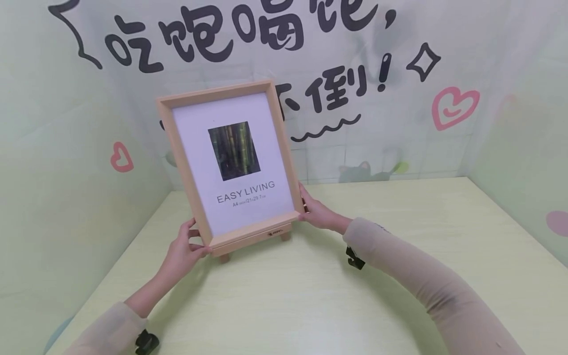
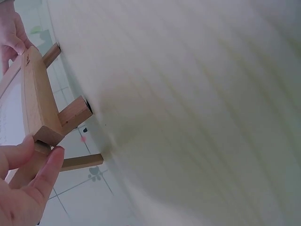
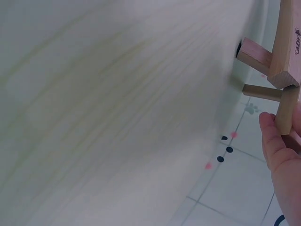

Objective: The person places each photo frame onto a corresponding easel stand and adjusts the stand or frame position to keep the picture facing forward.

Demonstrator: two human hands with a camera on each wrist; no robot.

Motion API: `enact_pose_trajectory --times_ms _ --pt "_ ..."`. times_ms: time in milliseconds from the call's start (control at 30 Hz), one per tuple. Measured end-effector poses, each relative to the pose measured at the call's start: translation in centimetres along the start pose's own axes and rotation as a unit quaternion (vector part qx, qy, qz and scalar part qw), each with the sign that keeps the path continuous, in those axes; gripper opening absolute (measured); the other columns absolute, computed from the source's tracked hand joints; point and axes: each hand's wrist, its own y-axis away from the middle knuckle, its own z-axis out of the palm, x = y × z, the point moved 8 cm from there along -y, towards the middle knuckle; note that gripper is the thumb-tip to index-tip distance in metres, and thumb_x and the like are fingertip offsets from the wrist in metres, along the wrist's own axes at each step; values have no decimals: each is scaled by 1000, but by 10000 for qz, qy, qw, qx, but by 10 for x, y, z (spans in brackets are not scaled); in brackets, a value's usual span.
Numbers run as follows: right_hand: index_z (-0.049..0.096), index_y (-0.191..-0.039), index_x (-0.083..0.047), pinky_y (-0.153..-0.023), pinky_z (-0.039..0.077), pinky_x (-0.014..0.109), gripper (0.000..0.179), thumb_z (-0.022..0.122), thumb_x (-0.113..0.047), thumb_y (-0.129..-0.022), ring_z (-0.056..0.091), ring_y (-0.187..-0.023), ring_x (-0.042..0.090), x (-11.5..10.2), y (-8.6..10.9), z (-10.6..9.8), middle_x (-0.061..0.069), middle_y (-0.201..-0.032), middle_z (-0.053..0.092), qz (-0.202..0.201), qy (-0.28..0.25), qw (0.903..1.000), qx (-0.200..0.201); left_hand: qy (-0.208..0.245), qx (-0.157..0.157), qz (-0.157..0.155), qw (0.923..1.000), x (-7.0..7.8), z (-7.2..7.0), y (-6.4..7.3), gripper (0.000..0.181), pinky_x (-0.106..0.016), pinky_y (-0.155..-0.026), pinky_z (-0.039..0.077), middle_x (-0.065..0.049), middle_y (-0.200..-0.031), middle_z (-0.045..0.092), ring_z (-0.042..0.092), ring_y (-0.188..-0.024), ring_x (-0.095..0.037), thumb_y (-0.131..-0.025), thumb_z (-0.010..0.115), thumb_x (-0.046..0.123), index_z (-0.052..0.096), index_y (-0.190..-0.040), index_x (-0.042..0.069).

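Note:
A light wooden picture frame [image 1: 237, 158] leans back on a small wooden easel [image 1: 253, 240], tilted a little to the left in the head view. Its white insert reads "EASY LIVING" under a dark bamboo picture. My left hand [image 1: 182, 254] grips the frame's lower left corner, with thumb in front and fingers behind. At the lower right corner my right hand [image 1: 320, 212] holds the frame's side. The left wrist view shows the easel's ledge [image 2: 40, 94] and stubby legs by the tabletop. In the right wrist view, the fingers [image 3: 275, 146] lie along the frame's edge.
A pale wooden tabletop [image 1: 284, 301] stretches around the easel. Behind it hangs a printed cloth wall [image 1: 381, 143] with dark lettering and pink hearts. A side panel [image 1: 57, 172] stands at the left, another [image 1: 523, 162] at the right.

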Motion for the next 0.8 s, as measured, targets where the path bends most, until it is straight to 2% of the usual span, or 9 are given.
enact_pose_trajectory --times_ms 533,800 --pt "-10 -147 -20 -91 50 36 91 54 6 -87 54 -106 32 0 2 3 24 -130 42 -297 -29 9995 56 33 45 -86 9999 -3 -3 1 81 -27 -72 57 -30 -116 47 64 -88 -34 -80 62 -9 11 -142 -2" --pt "-10 -147 -18 -91 50 36 91 54 6 -87 53 -106 32 0 1 5 23 -130 42 -239 -45 9997 79 -21 59 -131 9999 -4 -5 2 81 -27 -71 57 -30 -116 47 64 -87 -33 -80 62 -8 11 -142 -3"
